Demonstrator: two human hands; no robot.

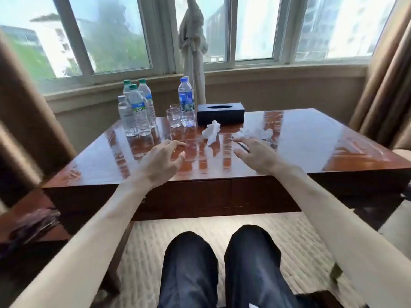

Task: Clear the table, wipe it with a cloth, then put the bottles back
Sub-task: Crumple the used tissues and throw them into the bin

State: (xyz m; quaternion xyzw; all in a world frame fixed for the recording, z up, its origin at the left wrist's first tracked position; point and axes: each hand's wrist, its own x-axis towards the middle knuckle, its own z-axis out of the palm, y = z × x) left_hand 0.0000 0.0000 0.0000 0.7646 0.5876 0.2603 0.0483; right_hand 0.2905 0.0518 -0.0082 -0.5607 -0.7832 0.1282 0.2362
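Both hands hover empty over the table (311, 138), fingers spread and relaxed. Left hand (163, 160) should go forward-left to the green-capped bottles (136, 112) and grip low on each body, since they stand packed together and could tip. Right hand (255, 155) is just short of the crumpled tissue (258, 133); a second tissue (212, 131) lies between the hands. Blue-label bottle (185, 96) stands ahead behind glasses (178, 116), beside the tissue box (220, 113). The bottles are clear plastic and upright, and the tabletop is glossy.

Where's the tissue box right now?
Head view: the black tissue box sits at the table's far edge, centre, just right of the blue-capped bottle, with a crumpled tissue before it.
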